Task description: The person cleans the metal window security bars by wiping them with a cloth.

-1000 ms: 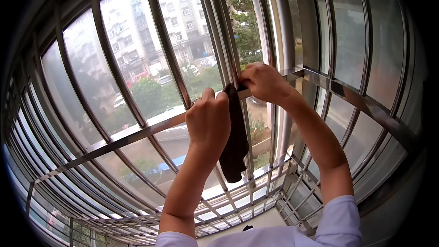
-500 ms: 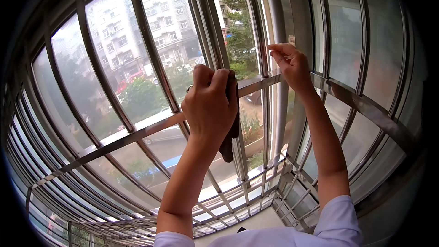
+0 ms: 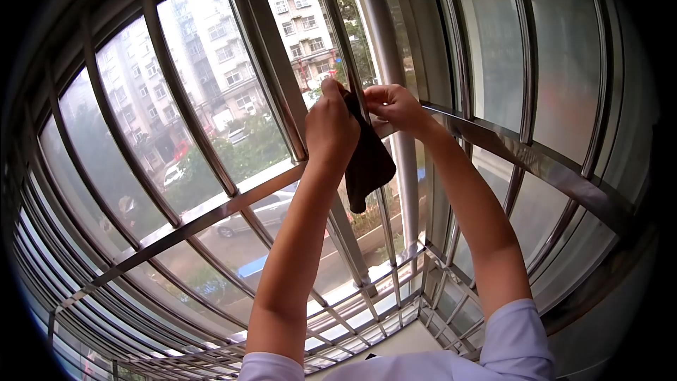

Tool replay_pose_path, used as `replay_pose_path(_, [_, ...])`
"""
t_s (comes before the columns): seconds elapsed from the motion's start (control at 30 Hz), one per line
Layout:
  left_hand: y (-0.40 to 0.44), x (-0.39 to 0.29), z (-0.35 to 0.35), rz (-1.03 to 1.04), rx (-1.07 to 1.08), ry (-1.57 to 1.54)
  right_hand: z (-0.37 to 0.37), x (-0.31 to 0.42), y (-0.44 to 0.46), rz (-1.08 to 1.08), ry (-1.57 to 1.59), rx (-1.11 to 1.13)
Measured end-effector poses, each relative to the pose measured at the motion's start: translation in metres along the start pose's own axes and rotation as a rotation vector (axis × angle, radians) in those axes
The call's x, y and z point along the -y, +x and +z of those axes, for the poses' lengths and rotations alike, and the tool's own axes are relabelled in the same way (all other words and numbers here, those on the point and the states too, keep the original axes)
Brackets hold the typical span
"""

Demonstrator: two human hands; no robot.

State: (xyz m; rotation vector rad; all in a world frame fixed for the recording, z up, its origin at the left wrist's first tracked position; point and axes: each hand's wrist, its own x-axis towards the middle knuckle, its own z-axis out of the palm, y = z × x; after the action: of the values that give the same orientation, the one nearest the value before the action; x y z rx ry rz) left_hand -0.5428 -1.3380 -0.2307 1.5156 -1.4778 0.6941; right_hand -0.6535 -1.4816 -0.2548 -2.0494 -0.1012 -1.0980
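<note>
A dark brown cloth (image 3: pixel 370 169) hangs in front of the metal bars, its lower end loose. My left hand (image 3: pixel 331 123) is closed on the cloth's upper part, at the left of an upright metal bar (image 3: pixel 343 35). On the other side of that bar is my right hand (image 3: pixel 398 109), its thumb and fingers pinched together against the bar, close to the top of the cloth. Whether those fingertips grip the cloth or only the bar is hidden.
A horizontal metal rail (image 3: pixel 211 212) crosses the upright bars at mid-height. Glass panes (image 3: pixel 204 63) stand behind the bars, with buildings and a parked car (image 3: pixel 257 212) outside. Below is a metal grille (image 3: pixel 451 289). A wide frame post (image 3: pixel 264 49) rises left of my hands.
My right hand has moved left and down to the bar beside my left hand. The cloth now hangs more spread out below my left hand. The view has shifted to the right.
</note>
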Motion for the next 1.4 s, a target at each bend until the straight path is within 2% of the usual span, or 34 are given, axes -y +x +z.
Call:
replay_pose_path(0.07, [0.0, 0.008, 0.003, -0.029, 0.025, 0.021, -0.001, 0.006, -0.004, 0.158, -0.037, -0.018])
replay_pose_path(0.1, [0.0, 0.008, 0.002, -0.06, 0.047, 0.04, -0.001, 0.003, -0.004, 0.157, -0.036, -0.018])
replay_pose_path(0.17, [-0.005, 0.006, 0.003, 0.002, 0.0, 0.089, 0.001, -0.003, -0.004, 0.044, -0.269, -0.26])
replay_pose_path(0.2, [-0.009, 0.003, 0.0, 0.063, -0.047, 0.136, 0.001, 0.002, -0.006, 0.043, -0.269, -0.259])
replay_pose_path(0.27, [-0.022, -0.006, -0.008, 0.107, 0.003, 0.209, -0.003, 0.014, -0.013, 0.099, -0.205, -0.504])
replay_pose_path(0.33, [-0.038, -0.012, -0.015, 0.155, 0.056, 0.277, -0.004, 0.016, -0.02, 0.07, -0.103, -0.527])
replay_pose_path(0.4, [-0.053, -0.012, -0.021, 0.236, 0.001, 0.382, -0.001, 0.021, -0.028, 0.061, -0.378, -0.521])
replay_pose_path(0.43, [-0.057, -0.009, -0.022, 0.181, 0.078, 0.395, 0.003, 0.031, -0.034, 0.085, -0.435, -0.504])
replay_pose_path(0.6, [-0.075, -0.006, -0.008, 0.288, 0.03, 0.454, 0.002, 0.01, -0.045, 0.041, -0.325, -0.428])
replay_pose_path(0.67, [-0.077, 0.008, 0.007, 0.614, -0.133, 0.645, 0.004, 0.014, -0.045, -0.001, -0.334, -0.414])
replay_pose_path(0.7, [-0.073, 0.017, 0.017, 0.693, -0.159, 0.661, 0.01, 0.029, -0.046, 0.008, -0.499, -0.421])
replay_pose_path(0.77, [-0.074, 0.021, 0.012, 0.684, -0.108, 0.612, 0.019, 0.041, -0.045, 0.02, -0.734, -0.425])
replay_pose_path(0.87, [-0.077, 0.014, -0.011, 0.616, -0.078, 0.426, 0.019, 0.043, -0.048, 0.001, -0.768, -0.333])
replay_pose_path(0.9, [-0.081, 0.01, -0.019, 0.511, -0.056, 0.408, 0.016, 0.038, -0.047, 0.001, -0.633, -0.321])
replay_pose_path(0.93, [-0.083, 0.008, -0.026, 0.406, -0.036, 0.39, 0.012, 0.034, -0.047, 0.001, -0.633, -0.321])
replay_pose_path(0.97, [-0.083, 0.006, -0.03, 0.43, -0.103, 0.432, 0.009, 0.031, -0.048, 0.024, -0.629, -0.323])
replay_pose_path(1.07, [-0.079, 0.021, -0.023, 0.429, -0.067, 0.516, 0.011, 0.036, -0.05, 0.008, -0.668, -0.33])
replay_pose_path(1.1, [-0.074, 0.018, -0.03, 0.518, -0.121, 0.444, 0.012, 0.038, -0.05, -0.042, -0.727, -0.352])
replay_pose_path(1.2, [-0.068, 0.019, -0.038, 0.547, -0.106, 0.397, 0.015, 0.04, -0.05, -0.093, -0.82, -0.392])
replay_pose_path(1.27, [-0.057, 0.019, -0.036, 0.516, -0.115, 0.375, 0.018, 0.042, -0.052, -0.091, -0.856, -0.411])
replay_pose_path(1.33, [-0.044, 0.013, -0.031, 0.364, 0.042, 0.54, 0.018, 0.046, -0.058, -0.136, -0.883, -0.345])
replay_pose_path(1.4, [-0.033, 0.01, -0.021, 0.379, 0.038, 0.516, 0.023, 0.056, -0.075, -0.109, -0.898, -0.322])
